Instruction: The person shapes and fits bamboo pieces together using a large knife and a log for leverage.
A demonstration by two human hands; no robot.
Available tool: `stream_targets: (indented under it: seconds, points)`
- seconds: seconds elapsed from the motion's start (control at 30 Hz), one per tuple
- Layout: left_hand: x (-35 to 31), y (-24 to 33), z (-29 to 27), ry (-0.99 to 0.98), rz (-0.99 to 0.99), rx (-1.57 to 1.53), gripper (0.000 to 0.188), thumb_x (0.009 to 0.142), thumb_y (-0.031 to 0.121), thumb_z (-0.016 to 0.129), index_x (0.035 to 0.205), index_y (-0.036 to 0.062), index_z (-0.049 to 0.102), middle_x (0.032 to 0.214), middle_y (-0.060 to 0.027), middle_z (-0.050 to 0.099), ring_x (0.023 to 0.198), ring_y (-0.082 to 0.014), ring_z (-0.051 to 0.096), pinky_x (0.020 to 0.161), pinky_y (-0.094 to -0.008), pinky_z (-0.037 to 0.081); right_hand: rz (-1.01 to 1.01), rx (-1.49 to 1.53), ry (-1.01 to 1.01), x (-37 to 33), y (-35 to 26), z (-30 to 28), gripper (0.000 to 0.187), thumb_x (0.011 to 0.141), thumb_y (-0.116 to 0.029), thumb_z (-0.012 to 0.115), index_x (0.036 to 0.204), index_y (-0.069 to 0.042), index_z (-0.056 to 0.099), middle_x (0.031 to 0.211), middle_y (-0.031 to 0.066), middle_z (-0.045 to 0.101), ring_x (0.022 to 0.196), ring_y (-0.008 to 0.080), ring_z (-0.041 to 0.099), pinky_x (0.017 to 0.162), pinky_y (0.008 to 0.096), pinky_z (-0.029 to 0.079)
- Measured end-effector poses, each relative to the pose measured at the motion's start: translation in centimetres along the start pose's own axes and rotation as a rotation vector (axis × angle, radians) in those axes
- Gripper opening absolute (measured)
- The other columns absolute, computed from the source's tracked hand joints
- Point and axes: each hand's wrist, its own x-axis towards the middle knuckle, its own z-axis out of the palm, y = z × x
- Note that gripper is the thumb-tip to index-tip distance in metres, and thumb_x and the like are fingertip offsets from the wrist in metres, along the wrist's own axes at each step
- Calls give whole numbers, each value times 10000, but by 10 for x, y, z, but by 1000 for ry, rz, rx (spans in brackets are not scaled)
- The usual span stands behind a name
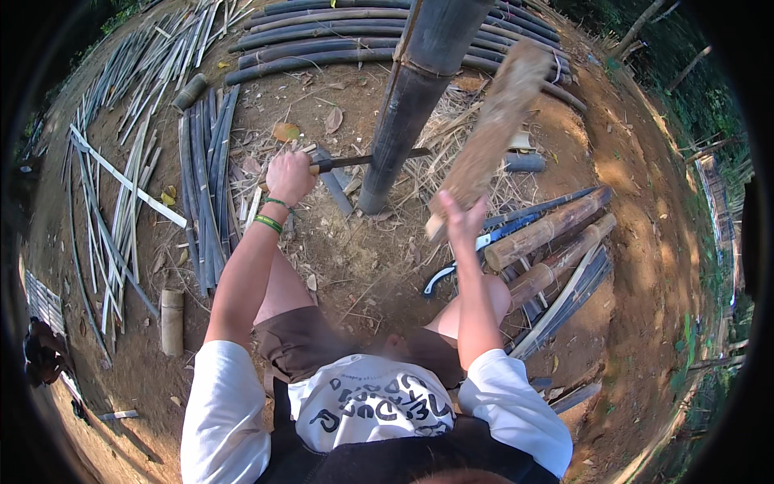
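My left hand (290, 179) is closed around the handle of a machete (348, 162). Its dark blade shows on both sides of an upright dark bamboo pole (403, 105), near the pole's lower end. Whether the blade sits within the split bamboo I cannot tell. On the other side, my right hand (463, 219) grips the near end of a thick, rough wooden beam (500, 121), which slants up and away to the right, apart from the pole and blurred by motion. The pole's base stands on the dirt between my knees and the far bamboo.
Right of my knee lie a handsaw (441, 278), cut bamboo logs (548, 230) and dark strips. Several long bamboo poles (322, 40) are stacked at the back. Split strips (129, 185) and a short bamboo piece (172, 323) lie to the left. An earth bank (637, 202) rises at right.
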Motion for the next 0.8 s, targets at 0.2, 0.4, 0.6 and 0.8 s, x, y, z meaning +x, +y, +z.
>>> stream_targets:
  seconds: [0.2,0.4,0.6,0.8]
  points:
    - [-6,6,64,-95,5,117,200,823,301,794,932,135,780,905,-151,758,877,-326,753,774,-433,602,748,-7,-216,-50,109,19,768,732,-410,854,1287,68,621,1186,191,699,1056,288,682,951,390,521]
    - [-25,11,63,-83,-5,64,232,824,303,779,869,75,769,897,-159,758,874,-326,756,755,-432,608,532,-737,-71,4,117,-47,917,666,-468,876,1344,53,547,1246,250,692,1166,404,664,1035,418,488]
    - [-15,9,70,-71,-38,85,290,811,372,807,877,91,778,901,-149,762,880,-310,760,757,-415,610,-472,-407,25,129,-103,-18,933,844,-488,807,1496,47,407,1527,285,400,1461,434,361,1191,530,324]
    - [-14,23,51,-183,-40,127,435,772,507,852,986,140,759,991,-75,760,965,-250,750,794,-379,599,-1345,-283,308,222,-369,41,732,845,-588,772,1279,-17,623,1230,222,638,1135,336,617,983,456,484]
